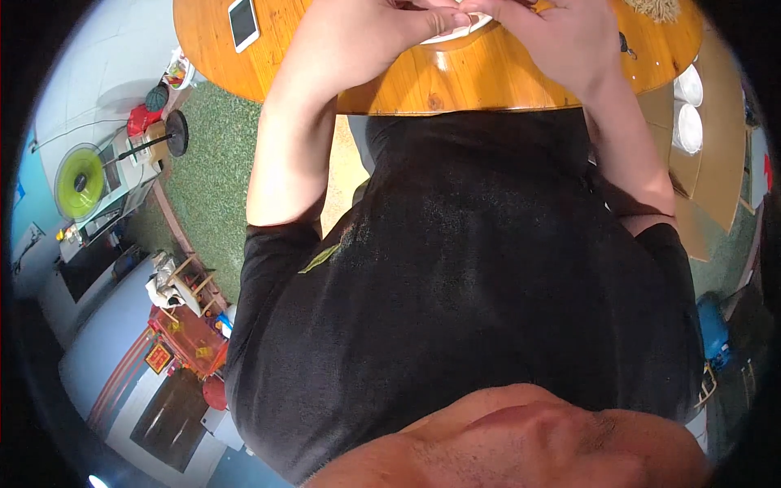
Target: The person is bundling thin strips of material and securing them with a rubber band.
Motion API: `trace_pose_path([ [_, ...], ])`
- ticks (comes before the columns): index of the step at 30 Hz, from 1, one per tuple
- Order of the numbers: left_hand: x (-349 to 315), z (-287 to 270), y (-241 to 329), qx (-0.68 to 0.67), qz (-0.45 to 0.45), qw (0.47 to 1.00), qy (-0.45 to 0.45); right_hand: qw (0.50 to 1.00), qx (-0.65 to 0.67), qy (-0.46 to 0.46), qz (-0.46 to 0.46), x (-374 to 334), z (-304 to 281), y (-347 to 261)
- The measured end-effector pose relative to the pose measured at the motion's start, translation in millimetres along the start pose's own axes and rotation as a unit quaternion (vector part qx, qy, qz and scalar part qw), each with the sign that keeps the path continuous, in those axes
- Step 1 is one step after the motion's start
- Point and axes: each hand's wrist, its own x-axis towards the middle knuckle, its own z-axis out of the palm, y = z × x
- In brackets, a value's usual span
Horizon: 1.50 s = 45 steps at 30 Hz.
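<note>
Both of my hands meet at the top edge of the view, above a wooden table [374, 93]. The fingers of my left hand [407, 28] are drawn together, thumb pointing inward. My right hand [553, 37] comes in from the other side, its thumb close to the left one and its fingers bent. Under and between the thumbs shows the curved edge of a white thing [465, 34], perhaps a dish, with thin lines on it. The frame's upper edge cuts off the fingertips, so whatever they pinch is hidden.
On the table lie a white phone [244, 24] at the left, a tan stringy bundle [655, 8] and a small dark object [625, 45] at the right. A green fan [80, 181] stands left. White shoes [688, 126] rest on cardboard [712, 179] at right.
</note>
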Motion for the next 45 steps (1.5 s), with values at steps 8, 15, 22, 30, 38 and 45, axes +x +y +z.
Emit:
trace_pose_path([
  [8,6,0,-11,-0.126,0.059,0.990,-0.019,0.999,0.011,-0.026,0.046,2,-1,4],
  [15,3,-2,-9,-0.069,0.027,0.997,0.015,0.943,-0.200,0.168,-0.204,-22,11,-5],
  [22,3,3,0,-0.059,0.029,0.998,0.013,0.975,-0.162,0.131,-0.076,-34,24,-8],
  [30,-1,2,-4,-0.031,0.025,0.999,0.017,0.985,-0.122,0.112,-0.038,-32,25,-8],
  [38,-9,7,-6,0.026,0.051,0.997,0.045,0.990,0.012,0.114,0.086,-33,31,-5],
  [45,-18,15,-9,0.090,0.147,0.982,0.073,0.953,0.195,0.063,0.225,-35,29,11],
])
